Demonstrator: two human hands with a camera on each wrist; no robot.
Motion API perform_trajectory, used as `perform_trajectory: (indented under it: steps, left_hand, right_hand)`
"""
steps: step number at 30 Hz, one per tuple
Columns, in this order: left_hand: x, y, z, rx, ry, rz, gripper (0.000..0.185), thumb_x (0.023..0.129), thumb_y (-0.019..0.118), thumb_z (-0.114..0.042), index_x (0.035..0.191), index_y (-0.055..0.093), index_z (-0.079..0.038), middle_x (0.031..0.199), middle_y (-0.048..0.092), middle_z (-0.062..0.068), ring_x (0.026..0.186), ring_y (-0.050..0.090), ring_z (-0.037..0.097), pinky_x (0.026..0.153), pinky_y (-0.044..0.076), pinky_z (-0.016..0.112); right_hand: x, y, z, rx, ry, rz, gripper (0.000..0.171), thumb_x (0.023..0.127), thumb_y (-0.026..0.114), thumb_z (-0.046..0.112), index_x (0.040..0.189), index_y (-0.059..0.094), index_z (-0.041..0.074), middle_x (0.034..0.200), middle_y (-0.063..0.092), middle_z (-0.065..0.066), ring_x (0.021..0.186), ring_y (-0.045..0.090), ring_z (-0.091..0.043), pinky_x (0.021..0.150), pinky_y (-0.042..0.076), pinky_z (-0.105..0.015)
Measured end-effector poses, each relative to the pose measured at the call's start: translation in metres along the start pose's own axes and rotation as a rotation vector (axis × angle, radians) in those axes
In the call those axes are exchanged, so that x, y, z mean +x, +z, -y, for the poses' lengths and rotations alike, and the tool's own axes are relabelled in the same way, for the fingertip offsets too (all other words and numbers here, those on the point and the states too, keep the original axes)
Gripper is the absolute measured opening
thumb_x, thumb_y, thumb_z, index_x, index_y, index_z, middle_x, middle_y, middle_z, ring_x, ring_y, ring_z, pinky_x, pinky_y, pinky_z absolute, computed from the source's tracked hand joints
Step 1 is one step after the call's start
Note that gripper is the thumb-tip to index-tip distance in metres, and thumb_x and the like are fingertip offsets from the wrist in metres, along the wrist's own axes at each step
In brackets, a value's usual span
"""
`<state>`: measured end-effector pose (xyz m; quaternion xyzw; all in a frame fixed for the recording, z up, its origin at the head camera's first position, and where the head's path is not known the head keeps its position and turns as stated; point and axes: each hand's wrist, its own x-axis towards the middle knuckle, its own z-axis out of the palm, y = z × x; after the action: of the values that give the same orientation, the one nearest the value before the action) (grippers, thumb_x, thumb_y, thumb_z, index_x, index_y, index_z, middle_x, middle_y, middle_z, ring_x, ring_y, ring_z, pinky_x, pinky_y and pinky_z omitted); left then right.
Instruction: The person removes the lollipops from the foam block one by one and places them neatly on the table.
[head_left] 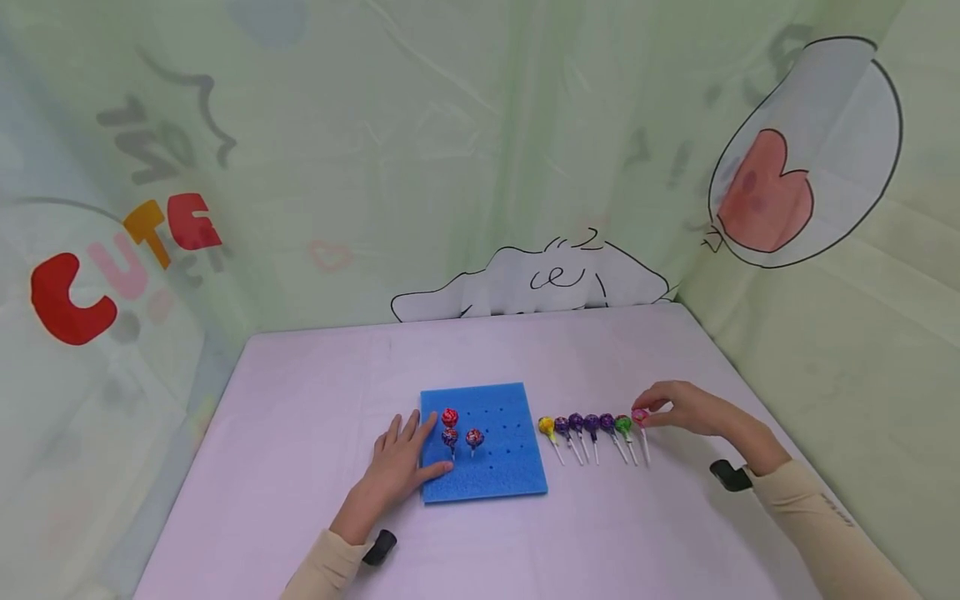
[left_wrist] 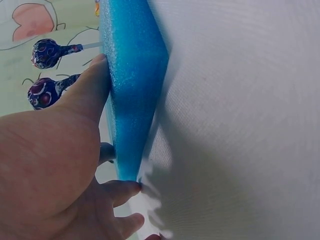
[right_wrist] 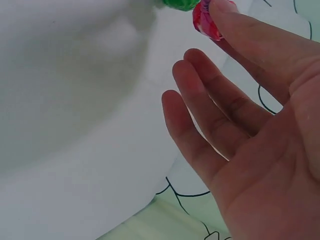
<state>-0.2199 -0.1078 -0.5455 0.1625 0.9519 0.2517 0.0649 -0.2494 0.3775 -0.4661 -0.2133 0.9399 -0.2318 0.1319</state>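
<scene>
- Currently we see the left hand (head_left: 395, 472) lying flat, fingers straight, on the left edge of the square blue foam board (head_left: 501, 467); three wrapped lollipops (head_left: 450, 418) stand in its holes.
- Our right hand (head_left: 686, 407) touches the pink-wrapped lollipop (head_left: 639, 415) with thumb and forefinger, other fingers loose.
- It ends a row of lollipops (head_left: 591, 423) lying on the pale tabletop (head_left: 300, 400).
</scene>
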Motion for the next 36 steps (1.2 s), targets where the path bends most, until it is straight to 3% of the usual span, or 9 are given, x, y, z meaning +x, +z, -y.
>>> perform_trajectory:
  steps: [6, 10, 15, 26, 36]
  left_hand:
    - [0.000, 0.000, 0.000, -0.006, -0.002, 0.002, 0.087, 0.090, 0.067, -0.056, 0.158, 0.033, -0.014, 0.164, 0.025, 0.023, 0.152, 0.013, 0.051, 0.119, 0.016, 0.068]
    - [0.000, 0.001, 0.000, -0.009, -0.006, 0.004, 0.087, 0.090, 0.067, -0.056, 0.158, 0.033, -0.015, 0.164, 0.025, 0.023, 0.152, 0.013, 0.051, 0.119, 0.016, 0.068]
    - [-0.001, 0.000, 0.000, -0.012, -0.006, 0.004, 0.087, 0.090, 0.067, -0.055, 0.158, 0.032, -0.014, 0.164, 0.024, 0.024, 0.152, 0.013, 0.051, 0.119, 0.016, 0.068]
    - [0.000, -0.002, -0.002, -0.002, -0.008, 0.000, 0.086, 0.090, 0.068, -0.054, 0.158, 0.033, -0.014, 0.164, 0.025, 0.024, 0.152, 0.013, 0.052, 0.119, 0.017, 0.068]
    - [0.000, -0.001, -0.001, 0.003, -0.007, 0.004, 0.086, 0.090, 0.068, -0.055, 0.158, 0.033, -0.014, 0.164, 0.025, 0.024, 0.152, 0.013, 0.052, 0.119, 0.016, 0.069]
  right_hand:
    - [0.001, 0.006, -0.008, -0.023, 0.050, 0.040, 0.026, 0.090, 0.074, 0.018, 0.113, 0.073, 0.004, 0.110, 0.071, -0.009, 0.102, 0.064, -0.030, 0.084, 0.055, -0.038]
    - [0.003, 0.010, -0.011, -0.018, 0.077, 0.047, 0.025, 0.090, 0.074, 0.016, 0.112, 0.073, 0.003, 0.110, 0.071, -0.011, 0.102, 0.063, -0.031, 0.084, 0.055, -0.042]
    - [0.005, 0.013, -0.011, -0.020, 0.073, 0.040, 0.024, 0.090, 0.073, 0.013, 0.111, 0.072, 0.002, 0.109, 0.071, -0.012, 0.101, 0.063, -0.031, 0.085, 0.054, -0.045]
    - [0.007, 0.016, -0.009, -0.017, 0.094, 0.042, 0.025, 0.090, 0.073, 0.010, 0.113, 0.072, -0.002, 0.106, 0.070, -0.013, 0.096, 0.062, -0.028, 0.078, 0.052, -0.036]
    - [0.006, 0.015, -0.009, -0.026, 0.086, 0.047, 0.027, 0.091, 0.072, 0.010, 0.114, 0.071, -0.004, 0.108, 0.070, -0.015, 0.098, 0.063, -0.030, 0.080, 0.054, -0.039]
